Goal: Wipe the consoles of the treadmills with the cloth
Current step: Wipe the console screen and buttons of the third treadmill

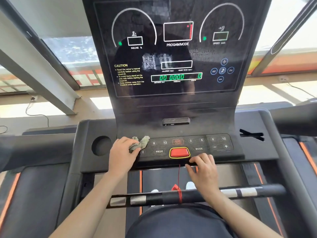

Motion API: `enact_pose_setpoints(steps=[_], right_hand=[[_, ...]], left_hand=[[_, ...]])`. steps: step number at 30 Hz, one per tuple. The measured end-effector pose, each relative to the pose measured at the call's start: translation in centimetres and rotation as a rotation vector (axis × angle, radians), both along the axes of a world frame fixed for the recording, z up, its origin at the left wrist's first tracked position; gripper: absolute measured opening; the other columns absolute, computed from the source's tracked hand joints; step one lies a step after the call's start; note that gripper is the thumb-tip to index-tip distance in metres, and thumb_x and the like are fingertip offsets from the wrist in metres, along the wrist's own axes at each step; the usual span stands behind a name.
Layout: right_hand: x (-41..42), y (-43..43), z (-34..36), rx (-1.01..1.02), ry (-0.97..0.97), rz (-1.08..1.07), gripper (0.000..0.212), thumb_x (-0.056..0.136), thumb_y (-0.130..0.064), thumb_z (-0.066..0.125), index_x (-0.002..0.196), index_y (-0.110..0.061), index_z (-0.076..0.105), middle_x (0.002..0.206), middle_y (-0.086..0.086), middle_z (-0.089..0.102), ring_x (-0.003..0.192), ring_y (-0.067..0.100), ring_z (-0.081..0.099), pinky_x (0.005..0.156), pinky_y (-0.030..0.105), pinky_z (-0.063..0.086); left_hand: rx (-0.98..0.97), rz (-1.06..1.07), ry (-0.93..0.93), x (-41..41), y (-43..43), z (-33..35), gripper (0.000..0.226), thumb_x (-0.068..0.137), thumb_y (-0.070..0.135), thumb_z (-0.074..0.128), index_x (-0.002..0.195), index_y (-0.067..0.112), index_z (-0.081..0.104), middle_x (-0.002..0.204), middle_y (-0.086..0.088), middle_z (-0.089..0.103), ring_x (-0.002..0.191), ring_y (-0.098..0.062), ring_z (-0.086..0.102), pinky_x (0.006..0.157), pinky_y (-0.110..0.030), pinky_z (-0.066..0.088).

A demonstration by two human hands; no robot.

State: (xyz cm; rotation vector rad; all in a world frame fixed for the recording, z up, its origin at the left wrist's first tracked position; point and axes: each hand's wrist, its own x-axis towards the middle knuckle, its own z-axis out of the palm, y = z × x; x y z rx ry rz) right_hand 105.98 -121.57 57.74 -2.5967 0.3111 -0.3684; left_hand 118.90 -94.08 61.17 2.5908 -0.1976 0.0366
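Left hand (122,152) grips crumpled grey-green cloth (139,143), pressed on left end of treadmill keypad (202,145). Right hand (204,172): fingers bent over console front lip (154,164) beside red safety key (179,152); gripping or resting, cannot tell. Display (176,77) lit. Risk: wipe stroke across keypad presses START or speed key, belt runs underfoot. Right hand may snag red cord (179,176), pulling key out.

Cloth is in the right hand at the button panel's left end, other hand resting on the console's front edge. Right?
No: the head view shows the left hand gripping the cloth there; the right hand rests on the front edge of the console.
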Motion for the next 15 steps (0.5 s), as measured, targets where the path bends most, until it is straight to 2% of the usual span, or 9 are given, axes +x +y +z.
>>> enact_pose_setpoints(steps=[2,6,8,15], right_hand=[[0.0,0.3,-0.2,-0.004,-0.011,-0.005,0.026,0.068,-0.013,0.089,0.08,-0.015,0.066,0.085,-0.003,0.058,0.082,0.023,0.048,0.072,0.033,0.045],[-0.1,0.8,-0.3,-0.017,-0.03,-0.005,0.024,0.069,-0.008,0.087,0.08,-0.015,0.066,0.084,-0.001,0.057,0.08,0.024,0.048,0.072,0.033,0.042],[-0.2,1.0,-0.3,-0.018,-0.038,-0.006,0.024,0.069,-0.007,0.087,0.08,-0.015,0.066,0.083,-0.001,0.057,0.079,0.025,0.048,0.071,0.033,0.041],[-0.2,1.2,-0.4,-0.008,-0.044,-0.002,0.022,0.071,-0.006,0.085,0.08,-0.015,0.066,0.083,-0.002,0.057,0.079,0.025,0.049,0.071,0.035,0.044]], left_hand=[[-0.02,-0.011,0.013,0.2,-1.3,0.2,0.016,0.08,0.022,0.082,0.095,0.022,0.077,0.093,0.008,0.066,0.084,-0.017,0.054,0.074,-0.025,0.034],[-0.09,-0.237,0.056,-0.3,-5.1,0.4,0.019,0.082,0.022,0.081,0.1,0.021,0.077,0.098,0.007,0.067,0.091,-0.018,0.055,0.081,-0.032,0.044],[-0.091,-0.267,0.066,-0.9,-5.2,0.1,0.02,0.082,0.023,0.081,0.101,0.022,0.078,0.098,0.009,0.067,0.091,-0.018,0.054,0.081,-0.033,0.045],[-0.071,-0.038,-0.02,-2.6,-2.5,-0.8,0.021,0.075,0.016,0.086,0.095,0.016,0.079,0.091,0.004,0.067,0.084,-0.021,0.059,0.076,-0.03,0.048]])
